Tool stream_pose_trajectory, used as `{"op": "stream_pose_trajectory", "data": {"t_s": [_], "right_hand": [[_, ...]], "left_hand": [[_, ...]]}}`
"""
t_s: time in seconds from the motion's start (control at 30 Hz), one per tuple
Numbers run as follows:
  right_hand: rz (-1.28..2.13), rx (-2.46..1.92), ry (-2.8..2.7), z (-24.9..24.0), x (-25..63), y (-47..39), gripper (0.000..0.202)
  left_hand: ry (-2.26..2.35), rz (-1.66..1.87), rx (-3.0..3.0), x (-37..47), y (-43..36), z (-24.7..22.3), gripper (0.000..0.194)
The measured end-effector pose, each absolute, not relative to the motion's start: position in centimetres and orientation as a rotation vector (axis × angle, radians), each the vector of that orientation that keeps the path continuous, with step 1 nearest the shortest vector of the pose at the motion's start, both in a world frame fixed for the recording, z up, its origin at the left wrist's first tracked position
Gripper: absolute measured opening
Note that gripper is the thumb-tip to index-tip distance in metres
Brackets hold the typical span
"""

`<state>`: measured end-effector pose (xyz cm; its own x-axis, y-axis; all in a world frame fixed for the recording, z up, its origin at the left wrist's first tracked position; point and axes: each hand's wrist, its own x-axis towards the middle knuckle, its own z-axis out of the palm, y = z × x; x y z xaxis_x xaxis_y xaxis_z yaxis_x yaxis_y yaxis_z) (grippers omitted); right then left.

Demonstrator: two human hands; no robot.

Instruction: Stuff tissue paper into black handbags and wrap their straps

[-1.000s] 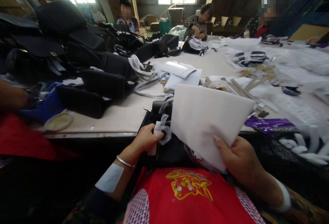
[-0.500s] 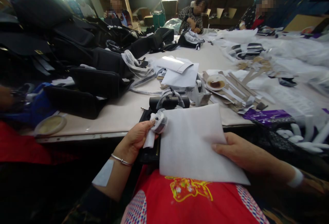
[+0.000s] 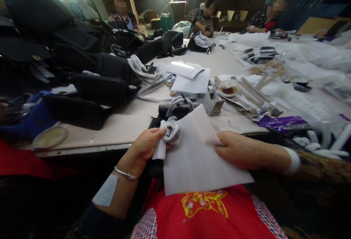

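While left fingers (image 3: 157, 134) clamp a roll (image 3: 159, 152), a sheet (image 3: 192, 158) lies pinched between right fingers (image 3: 222, 151).

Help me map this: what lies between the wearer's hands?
The head view shows a white roll and wrapped coil at the left hand, then a white sheet reaching the right hand.

sheet (image 3: 197, 158): white | roll (image 3: 159, 150): white | piled bags (image 3: 101, 89): black | apron (image 3: 203, 224): red, yellow motif (image 3: 204, 203) | wrapper (image 3: 282, 122): purple

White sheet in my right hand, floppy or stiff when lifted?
The white sheet probably flexes, since it bows slightly near your right hand. It's likely light for its size, as it looks thin. It may hold some shape, spreading mostly flat.
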<state>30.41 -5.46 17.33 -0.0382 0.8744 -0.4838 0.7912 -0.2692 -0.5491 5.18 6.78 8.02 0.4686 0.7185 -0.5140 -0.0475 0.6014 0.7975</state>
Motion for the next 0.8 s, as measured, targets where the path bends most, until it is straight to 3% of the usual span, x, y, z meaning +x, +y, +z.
{"op": "stream_pose_trajectory", "data": {"t_s": [0.23, 0.37, 0.47, 0.53, 0.6, 0.7, 0.8], "right_hand": [[1.095, -1.896, -1.371, 9.4, 27.7, -7.4, 0.042], [0.374, -1.948, -1.783, 9.0, 29.3, -9.3, 0.055], [-0.157, -1.624, -2.202, 10.8, 29.2, -9.1, 0.051], [-0.093, -1.316, -2.555, 11.9, 28.0, -8.1, 0.034], [0.224, -1.073, -2.847, 12.3, 26.1, -6.8, 0.022], [0.536, -1.022, -3.000, 11.9, 23.1, -5.1, 0.028], [0.498, -1.110, -3.019, 11.0, 20.8, -4.4, 0.034]], "left_hand": [[0.934, 0.546, 0.723, 4.7, 5.4, 7.4, 0.040], [0.946, 0.518, 0.896, 2.6, 4.1, 6.8, 0.046], [1.046, 0.481, 1.177, 0.9, 2.6, 6.1, 0.040], [1.122, 0.468, 1.365, 0.3, 1.4, 5.6, 0.035], [1.185, 0.466, 1.536, 0.2, 0.7, 5.4, 0.029], [1.201, 0.418, 1.624, 0.5, 0.7, 5.4, 0.016], [1.127, 0.367, 1.389, 0.7, 1.7, 5.4, 0.016]]}}
